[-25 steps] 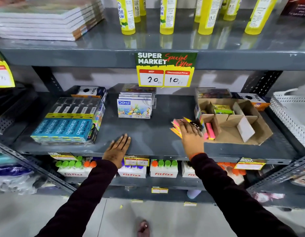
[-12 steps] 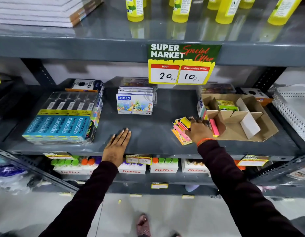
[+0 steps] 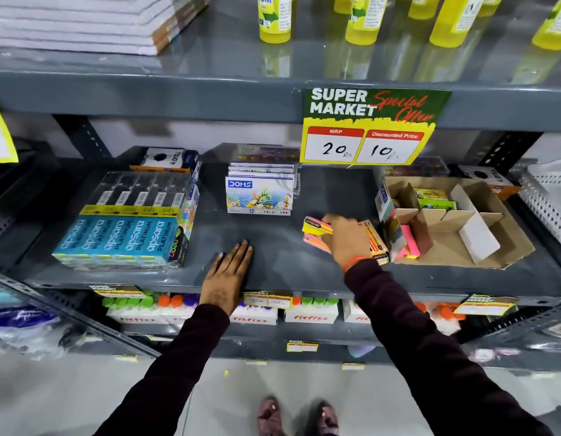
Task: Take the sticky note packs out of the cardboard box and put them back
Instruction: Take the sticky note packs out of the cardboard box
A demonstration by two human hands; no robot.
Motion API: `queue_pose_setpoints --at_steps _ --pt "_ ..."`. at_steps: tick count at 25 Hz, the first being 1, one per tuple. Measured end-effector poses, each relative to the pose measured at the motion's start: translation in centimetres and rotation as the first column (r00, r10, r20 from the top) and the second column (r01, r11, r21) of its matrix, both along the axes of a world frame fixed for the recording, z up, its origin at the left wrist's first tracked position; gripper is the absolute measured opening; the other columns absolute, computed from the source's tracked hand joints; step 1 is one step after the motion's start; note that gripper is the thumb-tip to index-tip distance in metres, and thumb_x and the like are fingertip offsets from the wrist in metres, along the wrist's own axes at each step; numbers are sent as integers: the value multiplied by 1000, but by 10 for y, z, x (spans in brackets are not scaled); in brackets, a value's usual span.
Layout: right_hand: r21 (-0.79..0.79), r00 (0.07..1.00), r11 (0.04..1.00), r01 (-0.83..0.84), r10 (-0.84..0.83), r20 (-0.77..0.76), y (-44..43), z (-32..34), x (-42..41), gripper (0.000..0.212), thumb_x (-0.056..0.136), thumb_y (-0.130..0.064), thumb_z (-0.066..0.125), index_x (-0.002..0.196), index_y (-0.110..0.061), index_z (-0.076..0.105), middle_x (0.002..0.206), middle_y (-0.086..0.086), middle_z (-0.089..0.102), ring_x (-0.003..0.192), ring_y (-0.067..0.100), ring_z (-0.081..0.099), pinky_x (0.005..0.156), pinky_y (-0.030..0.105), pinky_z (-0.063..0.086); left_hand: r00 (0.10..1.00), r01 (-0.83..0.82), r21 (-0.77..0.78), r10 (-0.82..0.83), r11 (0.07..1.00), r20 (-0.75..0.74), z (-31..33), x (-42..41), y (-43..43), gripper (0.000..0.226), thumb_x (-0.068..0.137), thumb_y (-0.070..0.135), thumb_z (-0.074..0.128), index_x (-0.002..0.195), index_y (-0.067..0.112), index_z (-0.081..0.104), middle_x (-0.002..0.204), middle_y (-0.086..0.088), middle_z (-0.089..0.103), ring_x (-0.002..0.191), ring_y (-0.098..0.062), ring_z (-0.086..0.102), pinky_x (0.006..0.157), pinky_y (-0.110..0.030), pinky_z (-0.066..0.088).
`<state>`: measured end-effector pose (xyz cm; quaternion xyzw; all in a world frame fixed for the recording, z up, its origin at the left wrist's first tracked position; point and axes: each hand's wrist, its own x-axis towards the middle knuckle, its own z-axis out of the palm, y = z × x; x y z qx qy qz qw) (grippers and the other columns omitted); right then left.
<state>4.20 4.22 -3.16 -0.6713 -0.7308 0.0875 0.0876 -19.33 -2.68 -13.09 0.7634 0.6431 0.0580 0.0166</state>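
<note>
On the middle shelf, an open cardboard box (image 3: 480,215) with dividers stands at the right. One pink sticky note pack (image 3: 410,240) stands in its front left compartment, and green and yellow packs (image 3: 433,198) sit at its back. Just left of the box, a heap of pink and yellow sticky note packs (image 3: 315,229) lies on the shelf. My right hand (image 3: 343,239) rests on that heap with its fingers curled over the packs. My left hand (image 3: 227,278) lies flat on the shelf's front edge, fingers apart, holding nothing.
A shrink-wrapped block of Apsara pencil boxes (image 3: 125,225) sits at the left, a stack of Doms crayon boxes (image 3: 260,193) at the middle back. A price sign (image 3: 370,127) hangs from the shelf above. A white perforated tray (image 3: 546,196) stands at the far right. Fitfizz packs (image 3: 310,313) fill the lower shelf.
My right hand has come down from the box's edge onto the heap of packs and shifted left across it. My left hand has stayed flat on the shelf.
</note>
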Motion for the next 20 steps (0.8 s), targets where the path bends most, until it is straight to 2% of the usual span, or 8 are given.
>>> queue_pose_setpoints --at_steps 2,4,7,12,14,16,18,20 --pt "54 996 995 -87 88 -4 2 -14 -14 38 93 -11 52 128 -26 56 114 17 70 102 37 66 83 41 53 1000 -12 1 12 1000 -12 0 2 0 91 81 -7 52 147 16 -7 160 -2 -4 147 -16 3 122 -36 8" --pt "9 972 972 -236 236 14 4 -33 -23 52 91 -4 52 135 -31 50 133 8 61 114 30 63 93 38 51 1000 -26 -9 26 1000 1 -2 2 0 94 75 -16 47 147 17 -6 160 -1 -4 147 -16 0 121 -35 5" --pt "-76 947 945 -317 321 36 9 -55 -28 48 94 -10 50 140 -21 44 152 0 40 136 23 43 112 35 38 1000 -22 -17 22 1000 -7 -3 1 2 101 71 -16 50 146 18 -8 160 0 -6 147 -16 -3 121 -35 4" --pt "-92 926 923 -375 378 20 15 -50 -14 44 99 -21 43 142 -15 40 156 1 32 142 22 30 120 37 24 999 -43 -21 43 999 -7 0 4 1 101 69 -19 47 146 18 -7 160 -3 -6 147 -18 -3 121 -35 5" --pt "-20 963 963 -267 268 11 12 -39 0 44 97 -23 47 139 -11 44 153 8 37 138 29 36 115 39 31 999 -40 -26 40 999 -19 -1 4 1 103 69 -16 52 146 18 -8 160 -4 -7 147 -18 -3 121 -35 6" --pt "13 999 1000 -17 16 46 6 -31 18 49 93 -30 53 135 -5 44 147 18 40 133 37 38 110 42 35 999 -47 -28 46 999 -26 0 3 1 108 68 -14 58 146 18 -8 160 -3 -7 147 -18 -2 121 -35 7" --pt "-80 977 977 198 -191 93 2 -22 36 59 91 -36 57 136 -2 39 144 23 39 133 42 35 110 45 35 998 -47 -21 46 999 -38 -1 3 1 106 69 -13 55 146 19 -9 160 -3 -7 147 -18 -2 120 -34 6" --pt "-179 965 948 262 -252 75 0 -16 44 67 88 -38 62 138 -2 36 143 23 39 133 42 37 107 47 38 998 -48 -11 48 999 -45 -4 3 1 102 70 -14 50 146 20 -9 160 -2 -6 147 -17 -1 120 -33 5"
